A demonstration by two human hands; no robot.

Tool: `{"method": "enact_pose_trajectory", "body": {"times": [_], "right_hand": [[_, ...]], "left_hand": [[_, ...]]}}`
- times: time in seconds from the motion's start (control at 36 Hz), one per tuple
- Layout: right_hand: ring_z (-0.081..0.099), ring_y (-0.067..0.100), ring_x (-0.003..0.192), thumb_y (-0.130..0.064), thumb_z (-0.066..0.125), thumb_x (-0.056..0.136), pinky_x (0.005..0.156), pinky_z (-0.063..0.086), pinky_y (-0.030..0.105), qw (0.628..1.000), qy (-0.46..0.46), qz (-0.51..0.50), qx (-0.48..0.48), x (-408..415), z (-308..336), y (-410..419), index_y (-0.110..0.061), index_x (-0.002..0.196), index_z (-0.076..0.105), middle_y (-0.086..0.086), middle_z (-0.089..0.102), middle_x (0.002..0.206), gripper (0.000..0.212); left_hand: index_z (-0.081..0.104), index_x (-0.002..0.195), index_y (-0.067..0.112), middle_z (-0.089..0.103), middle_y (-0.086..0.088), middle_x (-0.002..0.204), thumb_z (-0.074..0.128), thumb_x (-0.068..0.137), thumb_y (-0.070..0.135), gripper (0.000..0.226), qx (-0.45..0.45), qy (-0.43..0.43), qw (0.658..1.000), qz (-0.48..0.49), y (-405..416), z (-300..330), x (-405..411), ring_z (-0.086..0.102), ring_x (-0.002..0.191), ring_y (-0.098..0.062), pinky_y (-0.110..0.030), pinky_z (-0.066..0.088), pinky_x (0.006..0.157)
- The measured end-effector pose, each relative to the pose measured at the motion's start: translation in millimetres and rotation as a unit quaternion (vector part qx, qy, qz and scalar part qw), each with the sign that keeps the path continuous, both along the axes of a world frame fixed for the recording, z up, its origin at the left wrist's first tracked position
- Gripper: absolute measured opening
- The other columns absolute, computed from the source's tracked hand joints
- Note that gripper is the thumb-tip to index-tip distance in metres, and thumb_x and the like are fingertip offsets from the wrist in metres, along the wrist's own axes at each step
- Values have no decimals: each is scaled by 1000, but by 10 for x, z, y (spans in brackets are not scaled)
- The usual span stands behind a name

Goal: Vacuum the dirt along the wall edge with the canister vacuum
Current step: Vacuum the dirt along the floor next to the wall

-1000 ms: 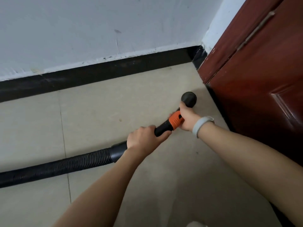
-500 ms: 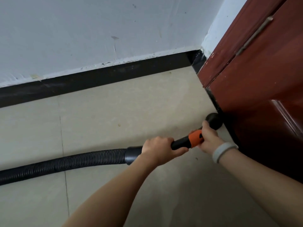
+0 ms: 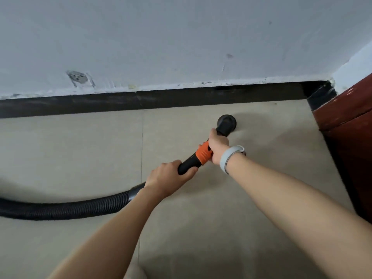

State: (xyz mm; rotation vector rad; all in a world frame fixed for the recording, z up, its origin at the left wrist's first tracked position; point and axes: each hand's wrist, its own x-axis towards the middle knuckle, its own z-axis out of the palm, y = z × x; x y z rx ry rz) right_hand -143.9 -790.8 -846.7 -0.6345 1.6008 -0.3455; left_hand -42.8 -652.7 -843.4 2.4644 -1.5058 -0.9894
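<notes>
Head view. The vacuum wand, a black tube with an orange collar, is the landmark. The left hand grips its rear black section, fingers curled over the top and thumb underneath, just ahead of the cuff where the ribbed black hose joins. The hose trails from the wand's rear along the beige tiled floor to the frame's left edge. The right hand, with a pale wristband, wraps the wand just forward of the collar. Beyond its fingers the round black nozzle meets the floor, near but apart from the black skirting under the white wall. A reddish-brown door stands right of the nozzle.
</notes>
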Motion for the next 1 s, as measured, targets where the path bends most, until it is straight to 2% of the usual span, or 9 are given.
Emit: {"method": "enact_pose_trajectory", "body": {"times": [0.11,0.22,0.28,0.39,0.44,0.56,0.72,0.89,1.0], "right_hand": [[65,34,104,-47,42,99,99,49,45,998,5,62,9,581,-16,332,-1,117,53,17,68,110,51],[63,33,108,-48,45,97,97,50,47,993,-32,100,45,1020,5,705,-4,127,49,16,64,119,53],[65,32,105,-45,48,97,97,51,47,991,-57,103,64,1148,20,854,-5,122,50,14,66,111,48],[62,23,65,-40,50,97,83,56,40,988,-78,86,102,1145,57,1032,-8,94,49,7,59,76,33],[59,22,58,-39,50,98,79,56,40,988,-73,72,117,1029,99,1103,-9,85,47,7,56,69,33],[59,22,57,-43,49,98,73,56,38,988,-38,44,146,698,199,1157,-7,85,48,8,57,69,38],[60,23,57,-40,50,99,53,50,33,986,1,-7,164,458,368,1036,-4,89,49,10,57,72,38],[62,24,67,-37,52,99,57,50,35,976,-12,-13,216,574,774,1333,-4,112,47,12,58,82,36],[62,25,69,-38,54,98,75,54,39,975,-20,-6,223,823,1351,1648,-5,105,47,12,57,80,35]], "left_hand": [[45,68,26,55,8,62,39,76,75,51,-6,-26,998,56,430,5,438,51,56,-9,-26,31,50],[45,68,26,55,8,60,40,79,72,48,8,-57,994,88,858,15,746,52,54,-8,-25,31,49],[45,69,27,54,8,59,40,79,72,46,15,-74,992,97,1032,23,839,51,53,-6,-24,30,48],[43,70,28,55,9,61,36,74,75,48,47,-56,992,101,1238,71,837,51,54,-5,-24,32,49],[43,70,29,55,9,63,39,76,75,47,69,-27,994,86,1292,141,761,52,56,-6,-24,32,50],[43,75,31,55,10,67,40,80,76,46,112,20,993,38,1276,339,578,53,60,-7,-25,34,51],[52,89,29,54,9,74,38,82,79,52,137,23,990,5,1074,585,403,58,74,-18,-30,40,62],[49,81,30,48,11,67,39,79,81,52,145,-4,989,35,1371,1060,513,53,70,-19,-30,37,62],[46,77,29,48,11,64,43,80,78,49,148,16,985,89,1788,1576,686,53,68,-17,-30,37,60]]}}
